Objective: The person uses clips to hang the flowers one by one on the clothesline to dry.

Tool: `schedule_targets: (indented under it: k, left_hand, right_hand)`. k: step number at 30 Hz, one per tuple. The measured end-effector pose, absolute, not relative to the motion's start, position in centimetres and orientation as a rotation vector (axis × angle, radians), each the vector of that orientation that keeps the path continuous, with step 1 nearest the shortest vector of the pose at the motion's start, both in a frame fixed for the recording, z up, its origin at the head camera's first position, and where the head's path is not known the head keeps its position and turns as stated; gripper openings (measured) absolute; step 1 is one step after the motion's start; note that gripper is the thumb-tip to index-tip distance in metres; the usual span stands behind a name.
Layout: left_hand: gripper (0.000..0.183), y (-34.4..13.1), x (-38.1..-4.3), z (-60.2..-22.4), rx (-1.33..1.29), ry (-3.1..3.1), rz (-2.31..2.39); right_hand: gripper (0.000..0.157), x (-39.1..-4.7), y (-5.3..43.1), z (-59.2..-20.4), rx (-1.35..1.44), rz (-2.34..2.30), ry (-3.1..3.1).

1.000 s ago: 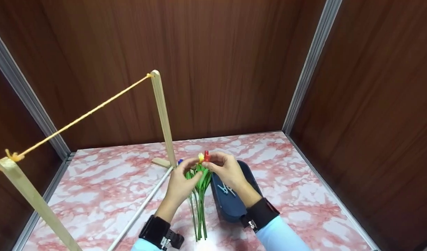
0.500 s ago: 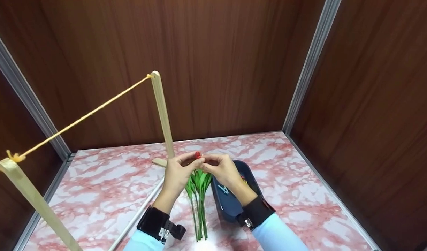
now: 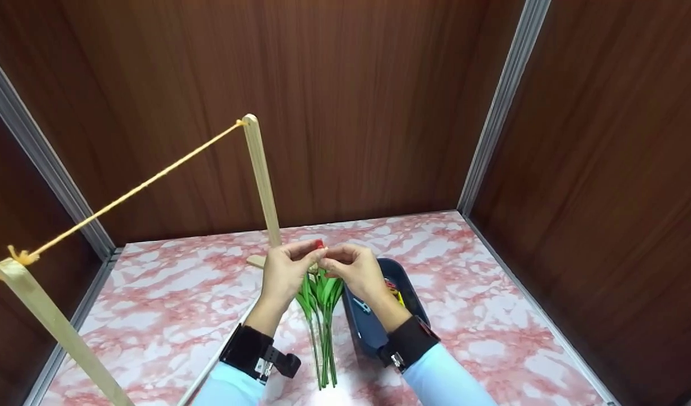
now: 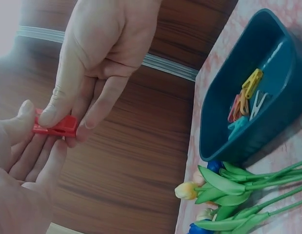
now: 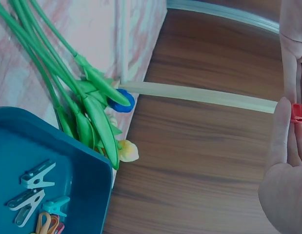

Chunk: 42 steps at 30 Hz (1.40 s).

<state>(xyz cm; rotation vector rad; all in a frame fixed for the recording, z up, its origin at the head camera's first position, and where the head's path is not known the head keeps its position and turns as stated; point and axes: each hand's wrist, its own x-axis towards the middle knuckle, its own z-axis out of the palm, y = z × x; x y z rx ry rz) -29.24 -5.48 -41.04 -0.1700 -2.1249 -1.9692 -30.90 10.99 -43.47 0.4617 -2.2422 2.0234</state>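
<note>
A small red plastic clothespin point(image 4: 57, 126) is held up between both hands, well above the table. My left hand point(image 3: 283, 273) pinches one end of it between thumb and fingers. With its thumb pressed on the clothespin, my right hand point(image 3: 361, 272) grips it from the other side. Only a bit of red shows past the fingertips in the head view. Beneath the hands lies a bunch of artificial tulips point(image 3: 322, 293) with green stems; a yellow bloom point(image 4: 186, 190) and blue ones show in the left wrist view.
A dark blue tray point(image 3: 373, 338) right of the tulips holds several clothespins, including a yellow one point(image 4: 252, 83). At left, an orange cord point(image 3: 148, 183) runs between two wooden posts point(image 3: 260, 175), and a white rod point(image 3: 210, 363) lies along the table. Brown panels stand around.
A second ago the right hand held the red clothespin upright while the left hand was apart from it. Since then the hands have come together, and the left hand has taken hold of it too.
</note>
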Motion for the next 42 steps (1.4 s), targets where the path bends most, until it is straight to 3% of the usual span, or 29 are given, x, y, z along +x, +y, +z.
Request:
schedule_targets:
  k: [15, 18, 22, 28, 33, 42]
  left_hand:
    - [0.014, -6.1, -29.9, -39.9, -0.156, -2.065, -1.911]
    - [0.013, -6.3, -29.9, -39.9, -0.165, -2.039, -1.920]
    - [0.012, -6.8, -29.9, -40.0, -0.168, -2.029, -1.909]
    - [0.013, -7.2, -30.0, -40.1, -0.159, -2.035, -1.877]
    - [0.013, -7.4, -29.8, -40.2, -0.160, -2.039, -1.884]
    - [0.011, -7.2, -29.8, -40.3, -0.135, -2.041, -1.871]
  right_hand:
    - [0.032, -31.3, 10.9, -43.2, 0.617, 1.956, -2.297]
    - [0.033, -31.9, 11.5, -43.9, 0.709, 1.622, -2.484]
    - [0.020, -32.7, 12.3, -46.0, 0.884, 0.837, -2.735]
    - [0.015, -32.4, 11.3, -49.3, 1.167, -0.195, -2.674]
    - [0.015, -31.9, 9.8, -51.3, 1.281, -0.612, -2.513]
    - [0.017, -31.7, 8.9, -53.4, 1.264, -0.835, -2.437]
